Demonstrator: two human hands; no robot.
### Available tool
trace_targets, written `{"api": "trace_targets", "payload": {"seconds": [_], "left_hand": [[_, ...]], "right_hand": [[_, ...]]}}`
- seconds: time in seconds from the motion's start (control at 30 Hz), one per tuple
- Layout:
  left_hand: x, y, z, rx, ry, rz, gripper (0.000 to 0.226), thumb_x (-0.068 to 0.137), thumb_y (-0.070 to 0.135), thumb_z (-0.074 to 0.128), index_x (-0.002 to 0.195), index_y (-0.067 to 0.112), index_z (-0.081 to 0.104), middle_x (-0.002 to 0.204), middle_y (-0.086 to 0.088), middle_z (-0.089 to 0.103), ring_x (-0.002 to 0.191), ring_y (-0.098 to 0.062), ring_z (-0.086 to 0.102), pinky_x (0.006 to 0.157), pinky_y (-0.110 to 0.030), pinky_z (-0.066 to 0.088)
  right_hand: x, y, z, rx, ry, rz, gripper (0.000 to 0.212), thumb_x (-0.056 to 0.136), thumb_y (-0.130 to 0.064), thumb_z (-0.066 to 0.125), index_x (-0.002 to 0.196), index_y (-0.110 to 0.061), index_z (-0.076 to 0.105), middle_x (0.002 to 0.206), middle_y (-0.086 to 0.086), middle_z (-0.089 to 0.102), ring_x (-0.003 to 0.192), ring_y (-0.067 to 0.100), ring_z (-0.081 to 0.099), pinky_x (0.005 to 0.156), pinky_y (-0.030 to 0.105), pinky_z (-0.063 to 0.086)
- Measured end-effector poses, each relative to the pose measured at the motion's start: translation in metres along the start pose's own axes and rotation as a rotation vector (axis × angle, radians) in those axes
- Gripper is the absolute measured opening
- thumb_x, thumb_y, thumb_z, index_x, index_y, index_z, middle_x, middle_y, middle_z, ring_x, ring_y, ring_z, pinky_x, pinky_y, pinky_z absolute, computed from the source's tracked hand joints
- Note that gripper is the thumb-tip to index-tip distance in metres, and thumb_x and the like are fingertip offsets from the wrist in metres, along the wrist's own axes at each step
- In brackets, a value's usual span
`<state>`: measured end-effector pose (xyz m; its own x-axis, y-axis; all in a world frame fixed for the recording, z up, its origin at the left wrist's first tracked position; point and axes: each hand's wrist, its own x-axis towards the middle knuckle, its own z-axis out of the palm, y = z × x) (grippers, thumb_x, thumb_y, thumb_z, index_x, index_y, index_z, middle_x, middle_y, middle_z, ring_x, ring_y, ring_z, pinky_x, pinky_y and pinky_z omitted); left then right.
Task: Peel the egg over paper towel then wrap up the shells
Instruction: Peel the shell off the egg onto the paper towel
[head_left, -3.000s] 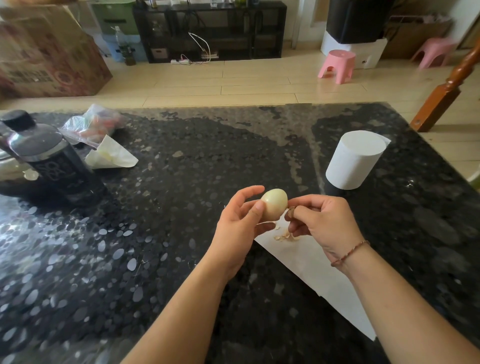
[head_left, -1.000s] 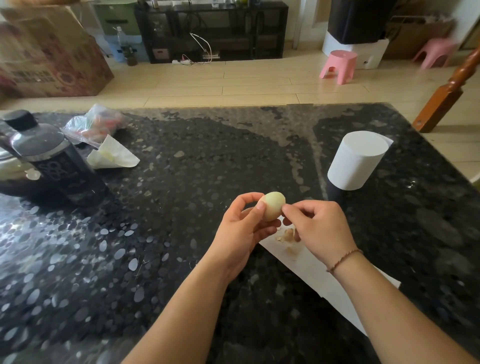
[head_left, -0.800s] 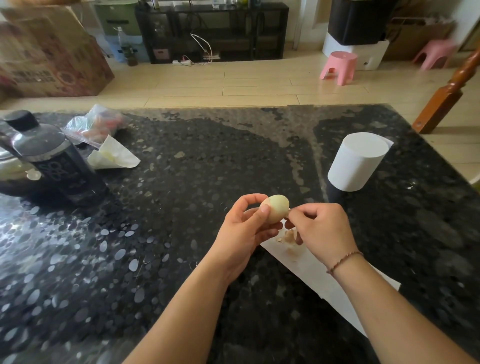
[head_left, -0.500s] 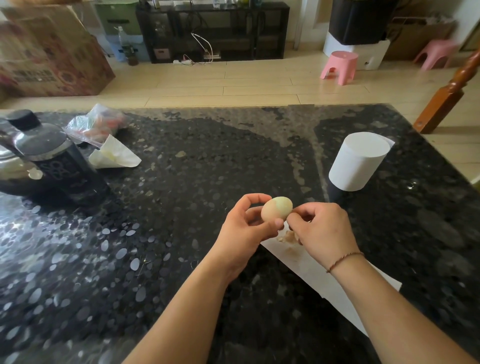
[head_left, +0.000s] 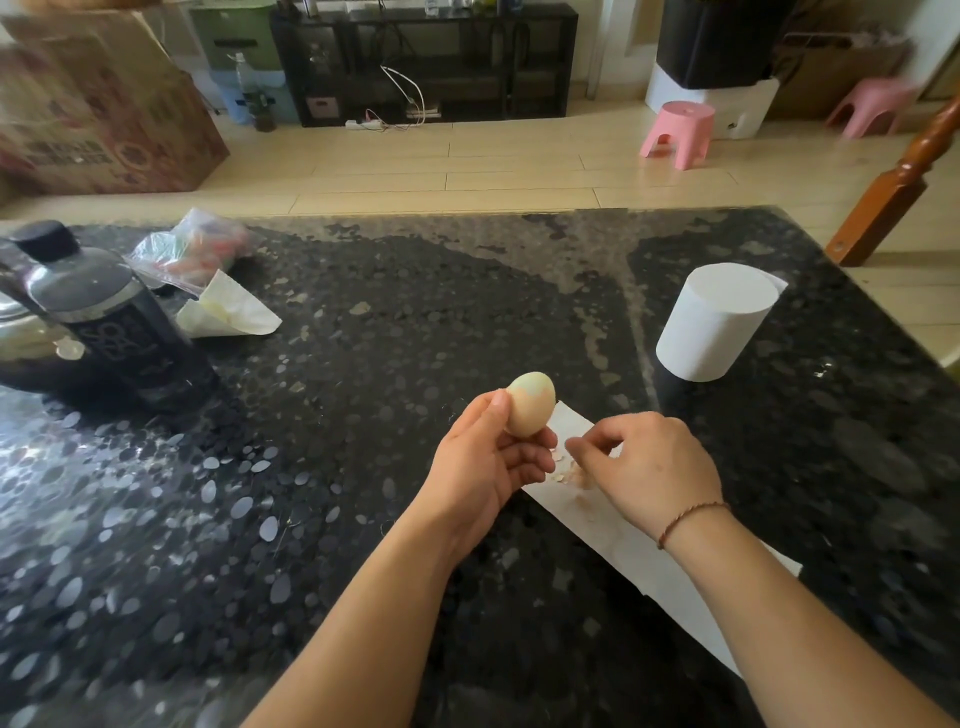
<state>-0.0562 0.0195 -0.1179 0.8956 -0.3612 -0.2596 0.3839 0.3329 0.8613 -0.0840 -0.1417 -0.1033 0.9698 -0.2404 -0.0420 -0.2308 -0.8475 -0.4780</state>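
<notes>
My left hand holds the egg upright between thumb and fingers, just above the far corner of the paper towel. The egg's top looks pale and smooth, its lower part tan. My right hand hovers low over the towel, a little right of the egg and apart from it, with its fingers curled and fingertips close together. Whether it pinches a bit of shell is unclear. Small shell pieces lie on the towel under its fingertips.
A white paper towel roll stands at the right on the black stone table. At the left are a dark bottle, a plastic bag and a folded white paper. The table's far edge borders wooden floor.
My right hand has left the egg and dropped toward the shell pieces on the towel. My left hand has turned the egg and lifted it slightly.
</notes>
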Motion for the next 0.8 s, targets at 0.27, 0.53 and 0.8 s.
{"api": "trace_targets", "payload": {"seconds": [0.27, 0.53, 0.8], "left_hand": [[-0.0019, 0.0016, 0.0023, 0.066, 0.006, -0.029, 0.047, 0.106, 0.038, 0.034, 0.113, 0.003, 0.064, 0.073, -0.009, 0.059, 0.063, -0.017, 0.048, 0.063, -0.03, 0.041], [-0.0017, 0.0008, 0.0004, 0.225, -0.002, 0.012, 0.047, 0.106, 0.038, 0.035, 0.12, 0.002, 0.061, 0.072, -0.003, 0.055, 0.06, -0.012, 0.046, 0.059, -0.028, 0.038], [-0.001, 0.0, -0.0003, 0.303, 0.002, 0.014, 0.049, 0.105, 0.043, 0.034, 0.117, 0.003, 0.062, 0.071, -0.004, 0.054, 0.06, -0.014, 0.045, 0.06, -0.029, 0.038]], "right_hand": [[-0.0028, -0.0053, 0.0007, 0.32, 0.339, -0.468, 0.025, 0.088, -0.032, 0.064, 0.112, -0.027, 0.069, 0.092, -0.011, 0.058, 0.067, 0.01, 0.052, 0.057, 0.03, 0.053], [-0.0016, -0.0036, 0.0023, 0.195, 0.279, -0.485, 0.016, 0.084, -0.03, 0.069, 0.098, -0.031, 0.061, 0.107, -0.012, 0.047, 0.076, 0.003, 0.046, 0.058, 0.035, 0.056], [-0.0034, -0.0046, -0.0013, 0.163, 0.247, -0.506, 0.017, 0.083, -0.037, 0.068, 0.093, -0.03, 0.056, 0.107, -0.015, 0.036, 0.076, 0.007, 0.052, 0.056, 0.032, 0.056]]}}
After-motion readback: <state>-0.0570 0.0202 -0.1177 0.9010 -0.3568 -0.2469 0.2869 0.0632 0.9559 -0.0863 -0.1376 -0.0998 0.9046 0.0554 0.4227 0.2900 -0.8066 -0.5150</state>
